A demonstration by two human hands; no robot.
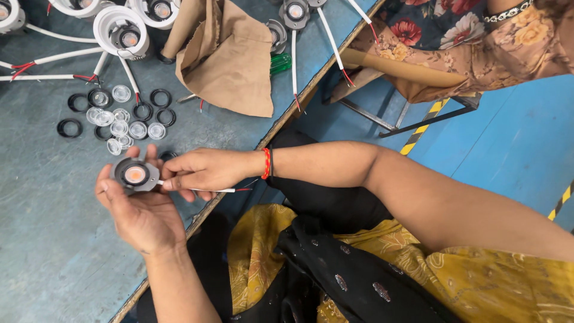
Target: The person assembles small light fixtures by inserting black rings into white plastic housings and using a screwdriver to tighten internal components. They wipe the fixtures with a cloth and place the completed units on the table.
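Note:
My left hand cradles a small round lamp module with a grey metal body, a black ring and an orange disc in its middle. My right hand, with a red thread band at the wrist, pinches the module's edge where its white cable comes out. The cable runs right and ends in red wire tips. Both hands hover over the near edge of the blue-grey table.
Several clear lenses and black rings lie just beyond my hands. White round lamp housings with white cables sit at the far edge beside a brown cloth. Another person in floral clothing sits at the upper right.

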